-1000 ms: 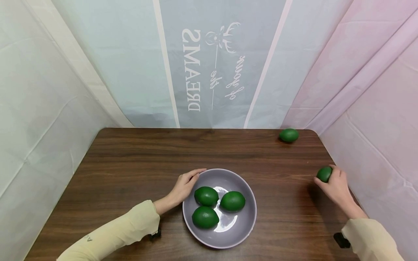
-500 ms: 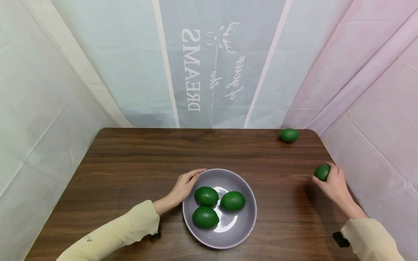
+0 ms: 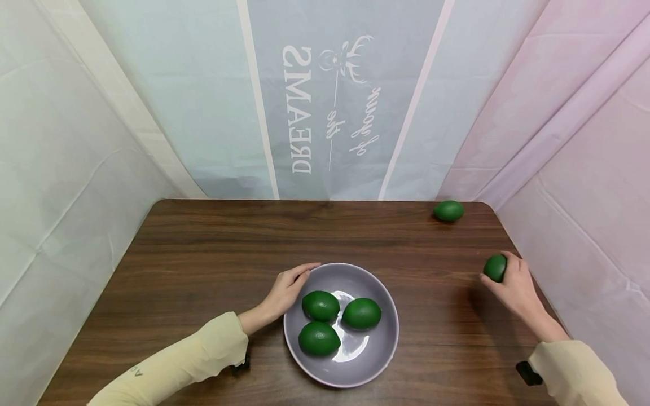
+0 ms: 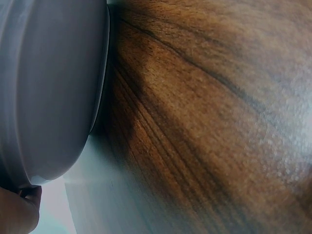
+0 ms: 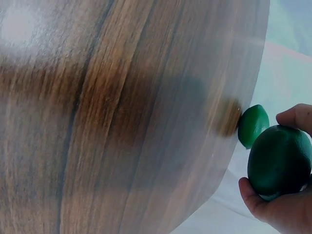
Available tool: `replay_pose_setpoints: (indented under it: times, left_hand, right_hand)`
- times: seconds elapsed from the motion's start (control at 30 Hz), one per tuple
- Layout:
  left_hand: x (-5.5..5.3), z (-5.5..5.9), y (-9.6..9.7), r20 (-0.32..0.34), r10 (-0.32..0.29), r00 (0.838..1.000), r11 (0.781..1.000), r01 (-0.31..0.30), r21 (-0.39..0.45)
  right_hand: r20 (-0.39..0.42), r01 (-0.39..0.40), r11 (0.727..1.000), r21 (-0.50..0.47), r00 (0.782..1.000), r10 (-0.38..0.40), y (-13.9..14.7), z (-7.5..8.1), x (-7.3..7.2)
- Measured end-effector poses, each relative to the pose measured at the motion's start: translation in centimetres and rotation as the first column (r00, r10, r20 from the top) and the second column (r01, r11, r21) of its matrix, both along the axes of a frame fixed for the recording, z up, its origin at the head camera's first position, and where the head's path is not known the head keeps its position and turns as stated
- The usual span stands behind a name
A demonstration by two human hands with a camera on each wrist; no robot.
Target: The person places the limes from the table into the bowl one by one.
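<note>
Green limes are the main items here. My right hand (image 3: 518,290) holds one lime (image 3: 495,268) between thumb and fingers, above the right side of the table; the right wrist view shows this lime (image 5: 279,162) close up. At its upper left rim, a grey-purple bowl (image 3: 345,376) is held by my left hand (image 3: 284,290), with the fingers along the edge. Inside the bowl lie three limes: an upper left lime (image 3: 321,306), a lower left lime (image 3: 319,339) and a right lime (image 3: 362,313). A fingertip (image 4: 17,212) meets the bowl's rim in the left wrist view.
Another lime (image 3: 449,211) lies near the far right corner of the dark wooden table (image 3: 228,237). Pale curtain-like sheets (image 3: 203,84) hang behind the table and along both sides.
My right hand has moved a little to the left and slightly away from me, carrying the lime with it. The left hand and the bowl stay in place.
</note>
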State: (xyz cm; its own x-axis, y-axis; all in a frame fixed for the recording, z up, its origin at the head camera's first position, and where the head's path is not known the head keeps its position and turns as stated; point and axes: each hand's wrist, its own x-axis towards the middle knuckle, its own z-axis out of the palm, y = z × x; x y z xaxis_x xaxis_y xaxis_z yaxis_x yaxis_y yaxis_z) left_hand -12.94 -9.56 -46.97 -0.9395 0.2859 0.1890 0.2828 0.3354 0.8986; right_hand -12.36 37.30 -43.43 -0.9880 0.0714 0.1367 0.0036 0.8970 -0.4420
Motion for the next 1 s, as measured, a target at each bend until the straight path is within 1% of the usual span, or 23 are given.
replay_pose_setpoints:
  times: [0.13, 0.3, 0.57, 0.8, 1.0]
  left_hand:
    - [0.1, 0.0, 0.0, 0.001, -0.002, 1.0, 1.0, 0.002, 0.011]
    - [0.1, 0.0, 0.0, 0.002, 0.002, 1.0, 1.0, -0.002, -0.009]
    - [0.0, 0.0, 0.0, -0.005, -0.006, 1.0, 1.0, 0.006, -0.016]
    - [0.0, 0.0, 0.0, 0.005, -0.003, 1.0, 1.0, 0.004, -0.018]
    - [0.0, 0.1, 0.0, -0.022, -0.004, 1.0, 1.0, 0.004, -0.016]
  right_hand:
    - [-0.011, -0.018, 1.0, 0.005, 1.0, 0.018, -0.4, 0.3, -0.1]
    - [-0.027, -0.034, 0.999, 0.005, 0.999, 0.035, -0.9, 0.5, -0.1]
    - [-0.035, -0.062, 0.998, 0.016, 0.997, 0.063, -1.5, 0.6, -0.1]
    - [-0.07, -0.083, 0.996, 0.019, 0.994, 0.084, -2.0, 1.0, -0.2]
    - [-0.095, -0.097, 0.995, 0.018, 0.991, 0.098, -2.3, 1.3, -0.3]
